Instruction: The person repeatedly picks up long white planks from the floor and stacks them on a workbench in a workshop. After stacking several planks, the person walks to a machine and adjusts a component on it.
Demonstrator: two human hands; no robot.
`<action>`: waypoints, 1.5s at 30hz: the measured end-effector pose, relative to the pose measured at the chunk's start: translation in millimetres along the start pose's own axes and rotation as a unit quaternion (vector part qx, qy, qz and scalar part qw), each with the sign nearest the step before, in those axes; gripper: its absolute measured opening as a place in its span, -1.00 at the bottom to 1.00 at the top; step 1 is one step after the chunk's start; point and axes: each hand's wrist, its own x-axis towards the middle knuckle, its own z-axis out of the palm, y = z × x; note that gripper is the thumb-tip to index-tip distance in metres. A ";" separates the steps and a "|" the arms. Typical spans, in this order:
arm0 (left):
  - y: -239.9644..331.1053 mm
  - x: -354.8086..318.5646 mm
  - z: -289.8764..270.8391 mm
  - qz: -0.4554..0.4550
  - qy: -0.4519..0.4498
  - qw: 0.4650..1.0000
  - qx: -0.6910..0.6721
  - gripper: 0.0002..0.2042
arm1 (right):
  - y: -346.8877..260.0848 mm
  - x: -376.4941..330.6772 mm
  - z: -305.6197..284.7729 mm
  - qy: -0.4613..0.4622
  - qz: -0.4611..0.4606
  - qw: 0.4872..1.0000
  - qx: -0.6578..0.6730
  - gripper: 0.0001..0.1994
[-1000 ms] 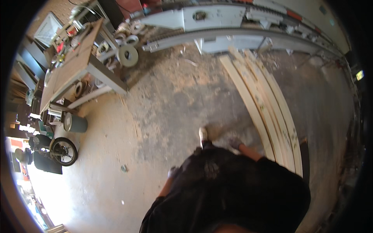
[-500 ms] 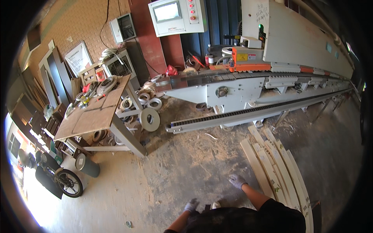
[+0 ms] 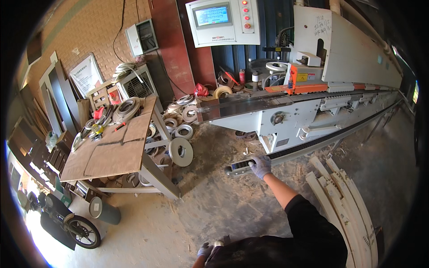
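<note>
My right hand [image 3: 260, 167], in a pale grey glove, is stretched forward with its fingers bent over the near end of a long roller rail [image 3: 290, 156]. The rail runs low along the front of a white edge-banding machine [image 3: 268, 120]. Down by my body my left hand [image 3: 205, 250], gloved too, hangs with loosely parted fingers and nothing visible in it. To the right of my right arm, a stack of long pale strips [image 3: 342, 201] lies on the floor.
A wooden worktable [image 3: 114, 154] holding banding rolls [image 3: 127, 110] stands at the left, with more rolls beneath and beside it. A control panel [image 3: 223, 24] is above the machine. A grey bin [image 3: 105, 210] and a motorbike [image 3: 80, 232] are at lower left. Sawdust covers the floor.
My right hand has moved forward from above the floor onto the rail's end. My left hand has lowered and shifted left. The view has turned, and the machine appears closer.
</note>
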 end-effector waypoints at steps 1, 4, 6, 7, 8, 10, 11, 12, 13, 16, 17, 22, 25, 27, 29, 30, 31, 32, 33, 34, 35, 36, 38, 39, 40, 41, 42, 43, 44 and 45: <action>-12.4 1.9 -33.8 -0.030 0.015 0.998 0.048 -0.31 | -7.3 5.4 12.1 -0.020 0.045 0.997 -0.056 -0.65; -49.3 3.3 -117.7 -0.105 -0.058 0.984 0.134 -0.29 | -17.2 18.7 30.7 -0.054 0.072 0.992 -0.088 -0.64; -60.8 16.5 -145.3 -0.073 -0.047 0.976 0.198 -0.48 | -22.4 24.0 38.9 -0.064 0.057 0.990 -0.114 -0.64; -61.0 30.2 -155.3 -0.072 -0.060 0.979 0.182 -0.42 | -24.3 26.0 41.8 -0.052 0.043 0.988 -0.136 -0.65; -58.2 47.3 -161.1 -0.072 -0.072 0.981 0.163 -0.36 | -26.4 27.7 44.1 -0.043 0.039 0.993 -0.103 -0.66; -40.8 94.6 -162.3 -0.031 -0.121 0.984 0.128 -0.29 | -29.1 32.1 45.6 0.028 -0.013 0.998 -0.062 -0.68; -30.2 118.7 -163.4 -0.033 -0.169 0.978 0.119 -0.29 | -30.3 34.8 45.1 0.015 -0.005 0.998 -0.058 -0.68; -13.1 147.1 -152.9 -0.006 -0.162 0.985 0.060 -0.30 | -31.4 36.2 43.9 -0.001 0.002 0.998 -0.062 -0.68; 4.6 173.9 -143.9 -0.054 -0.171 0.983 0.038 -0.32 | -32.8 38.0 42.4 -0.014 0.006 0.997 -0.079 -0.68; 65.2 234.5 -130.0 0.090 -0.270 0.958 -0.038 -0.36 | -36.0 44.0 34.7 -0.044 0.002 0.997 -0.067 -0.72; 95.9 254.2 -135.1 0.073 -0.270 0.960 0.022 -0.35 | -37.4 46.5 31.5 -0.088 0.013 0.994 -0.064 -0.74; 217.1 293.1 -212.0 0.107 -0.165 0.975 0.106 -0.30 | -44.7 65.7 27.4 -0.148 0.026 0.988 -0.045 -0.74; 271.4 317.2 -262.2 0.106 -0.066 0.954 0.271 -0.31 | -48.2 76.5 32.8 -0.207 0.036 0.972 -0.102 -0.70; 278.4 334.2 -271.7 0.073 0.003 0.974 0.212 -0.40 | -48.8 81.2 37.6 -0.231 0.063 0.967 -0.092 -0.67; 282.2 368.5 -272.8 0.119 -0.082 0.935 0.325 -0.31 | -49.5 84.8 41.4 -0.278 0.097 0.949 -0.114 -0.64; 285.3 389.9 -266.4 0.197 -0.148 0.885 0.395 -0.31 | -50.4 85.9 42.5 -0.277 0.114 0.947 -0.116 -0.62; 287.3 410.6 -260.3 0.182 -0.195 0.895 0.357 -0.31 | -51.7 87.0 44.1 -0.273 0.111 0.946 -0.137 -0.61; 289.1 428.7 -248.8 0.134 -0.249 0.900 0.333 -0.30 | -53.2 87.9 45.1 -0.265 0.137 0.947 -0.123 -0.62; 290.1 445.1 -239.9 0.165 -0.248 0.901 0.315 -0.30 | -55.6 88.7 47.2 -0.271 0.170 0.940 -0.122 -0.62; 294.8 462.7 -232.0 0.170 -0.270 0.898 0.303 -0.30 | -57.5 89.4 48.9 -0.256 0.199 0.940 -0.110 -0.64; 300.1 479.7 -230.5 0.179 -0.284 0.891 0.305 -0.30 | -60.1 90.4 51.9 -0.226 0.190 0.946 -0.137 -0.69; 306.1 495.2 -230.9 0.189 -0.297 0.883 0.310 -0.30 | -61.8 91.2 55.0 -0.200 0.206 0.949 -0.132 -0.70; 328.8 525.5 -243.8 0.210 -0.317 0.861 0.338 -0.29 | -63.6 93.1 62.9 -0.186 0.259 0.937 -0.144 -0.71; 346.1 541.2 -256.0 0.224 -0.327 0.846 0.356 -0.29 | -63.2 93.4 66.9 -0.189 0.291 0.925 -0.157 -0.69; 365.3 554.1 -267.9 0.244 -0.333 0.828 0.378 -0.29 | -62.0 93.8 71.6 -0.184 0.304 0.919 -0.170 -0.73; 387.9 565.3 -282.7 0.270 -0.338 0.804 0.408 -0.29 | -59.8 93.3 75.9 -0.170 0.297 0.921 -0.186 -0.75; 413.6 573.3 -300.2 0.307 -0.333 0.772 0.446 -0.29 | -57.1 92.7 80.1 -0.168 0.310 0.914 -0.200 -0.75; 443.3 578.1 -319.7 0.315 -0.319 0.728 0.519 -0.28 | -54.8 91.9 85.2 -0.182 0.320 0.902 -0.223 -0.75; 467.5 572.6 -338.9 0.316 -0.267 0.785 0.461 -0.29 | -51.8 91.3 88.8 -0.213 0.333 0.881 -0.260 -0.76; 495.7 565.2 -358.3 0.298 -0.221 0.818 0.439 -0.29 | -49.4 92.2 94.0 -0.223 0.331 0.872 -0.282 -0.78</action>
